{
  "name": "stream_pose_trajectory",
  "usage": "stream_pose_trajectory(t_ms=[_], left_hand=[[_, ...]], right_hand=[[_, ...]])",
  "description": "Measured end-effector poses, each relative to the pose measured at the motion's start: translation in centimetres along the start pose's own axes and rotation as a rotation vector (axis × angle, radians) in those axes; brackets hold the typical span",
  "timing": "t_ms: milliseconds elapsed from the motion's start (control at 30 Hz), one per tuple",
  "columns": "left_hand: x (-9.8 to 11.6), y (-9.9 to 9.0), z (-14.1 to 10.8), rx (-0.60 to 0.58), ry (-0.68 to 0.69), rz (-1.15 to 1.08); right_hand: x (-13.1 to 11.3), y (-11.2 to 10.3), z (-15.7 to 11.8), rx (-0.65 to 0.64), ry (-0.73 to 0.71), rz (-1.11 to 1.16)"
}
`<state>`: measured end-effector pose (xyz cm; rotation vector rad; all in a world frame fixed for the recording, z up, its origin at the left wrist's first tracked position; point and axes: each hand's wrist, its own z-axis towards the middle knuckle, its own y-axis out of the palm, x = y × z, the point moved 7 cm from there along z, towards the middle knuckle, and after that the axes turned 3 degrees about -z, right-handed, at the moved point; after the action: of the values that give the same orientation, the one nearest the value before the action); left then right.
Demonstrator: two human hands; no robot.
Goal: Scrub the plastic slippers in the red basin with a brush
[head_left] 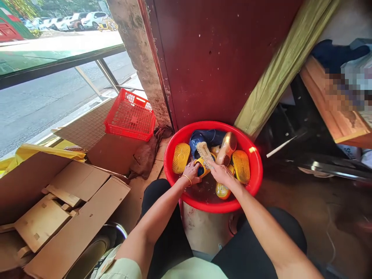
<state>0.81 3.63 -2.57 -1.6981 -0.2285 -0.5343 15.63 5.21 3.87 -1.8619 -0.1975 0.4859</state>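
Observation:
Between my knees stands a red plastic basin holding dark water and several pieces of footwear. My left hand, a bangle at its wrist, is closed around a yellow slipper with a dark blue inside. My right hand grips a scrubbing brush, its pale bristles lying over the slipper's far edge. Behind them are a dark blue boot and a tan shoe. Yellow soles show at the left and right sides of the basin.
A red plastic crate sits to the left beside the wall. Nearer is an open cardboard box with wooden pieces in it. A dark red door rises behind the basin, and a greenish curtain hangs at its right.

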Motion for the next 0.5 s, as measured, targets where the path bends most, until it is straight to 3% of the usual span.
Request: stream_pose_trajectory(t_ms=[167, 333, 433, 500], left_hand=[[-0.8, 0.0, 0.3, -0.002, -0.106, -0.012], [0.2, -0.4, 0.4, -0.024, -0.086, -0.011], [1.1, -1.3, 0.0, -0.011, -0.038, -0.018], [1.6, -1.9, -0.3, 0.0, -0.024, -0.047]], right_hand=[[0.5, -0.3, -3.9, -0.098, -0.066, 0.045], [4.2, -1.4, -8.5, -0.144, -0.007, 0.061], [6.4, -2.1, -9.1, -0.097, 0.069, 0.047], [6.6, -1.9, -8.4, -0.069, 0.062, 0.077]])
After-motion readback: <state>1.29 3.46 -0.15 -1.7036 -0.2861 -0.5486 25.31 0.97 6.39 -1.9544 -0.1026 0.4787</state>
